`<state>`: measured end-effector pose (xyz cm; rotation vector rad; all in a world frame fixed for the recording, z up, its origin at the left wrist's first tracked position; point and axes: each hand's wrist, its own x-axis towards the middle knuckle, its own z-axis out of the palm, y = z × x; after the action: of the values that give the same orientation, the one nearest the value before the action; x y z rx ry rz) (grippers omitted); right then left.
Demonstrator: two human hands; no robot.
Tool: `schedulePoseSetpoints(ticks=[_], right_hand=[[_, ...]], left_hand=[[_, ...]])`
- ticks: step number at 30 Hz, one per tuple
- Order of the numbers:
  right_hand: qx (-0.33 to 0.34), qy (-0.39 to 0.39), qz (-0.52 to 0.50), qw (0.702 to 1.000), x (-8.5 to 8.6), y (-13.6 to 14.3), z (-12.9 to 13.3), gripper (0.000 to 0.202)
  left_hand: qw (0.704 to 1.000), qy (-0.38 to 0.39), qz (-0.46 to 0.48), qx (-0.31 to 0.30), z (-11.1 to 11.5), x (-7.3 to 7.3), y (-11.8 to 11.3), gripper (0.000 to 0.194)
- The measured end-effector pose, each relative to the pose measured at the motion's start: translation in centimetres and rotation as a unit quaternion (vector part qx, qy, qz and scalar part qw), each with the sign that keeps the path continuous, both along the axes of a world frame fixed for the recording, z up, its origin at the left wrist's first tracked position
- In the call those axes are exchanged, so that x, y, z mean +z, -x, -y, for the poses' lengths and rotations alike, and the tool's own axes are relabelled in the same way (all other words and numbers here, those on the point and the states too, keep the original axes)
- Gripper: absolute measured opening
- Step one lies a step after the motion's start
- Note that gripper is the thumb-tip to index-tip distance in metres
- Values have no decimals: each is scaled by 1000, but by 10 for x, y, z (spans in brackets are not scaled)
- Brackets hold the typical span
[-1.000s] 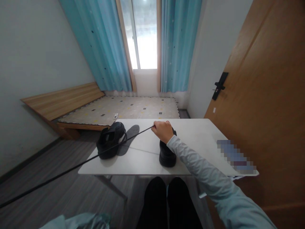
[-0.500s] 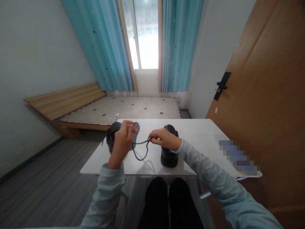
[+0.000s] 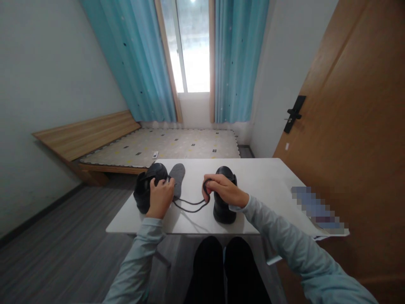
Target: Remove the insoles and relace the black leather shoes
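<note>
A black shoe lies tilted at the left end of the white table. My left hand is closed on its near right side, though the fingertips are partly hidden against the dark surface. From this shoe a dark shoelace runs in a double strand to my right hand, which pinches the looped end. Beneath and beside my right hand stands a second black shoe, partly covered by the hand. A grey insole rests on the table just beyond my left hand.
Behind the table is a low bed with a patterned mattress and a small white object on it. A blurred bluish item occupies the table's right end. The wooden door stands at the right, and my knees are under the front edge.
My left hand has come down onto the left shoe, which now leans further left. My right hand has moved slightly right, drawing the shoelace into a longer, flatter double strand.
</note>
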<state>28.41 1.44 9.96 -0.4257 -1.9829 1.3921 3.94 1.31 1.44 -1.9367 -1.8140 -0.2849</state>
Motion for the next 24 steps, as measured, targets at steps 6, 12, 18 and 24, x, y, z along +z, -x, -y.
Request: schedulePoseSetpoints(ticks=[6, 12, 18, 24], right_hand=[[-73, 55, -139, 986, 20, -23, 9, 20], [-116, -92, -58, 987, 38, -33, 19, 15], [-33, -266, 150, 952, 22, -19, 18, 4], [-117, -311, 294, 896, 0, -12, -9, 5]], left_hand=[[998, -35, 57, 5, 8, -8, 15, 25], [891, -92, 431, -107, 11, 18, -3, 20], [717, -50, 662, -212, 7, 51, -34, 25], [762, 19, 621, -186, -20, 46, -51, 25]])
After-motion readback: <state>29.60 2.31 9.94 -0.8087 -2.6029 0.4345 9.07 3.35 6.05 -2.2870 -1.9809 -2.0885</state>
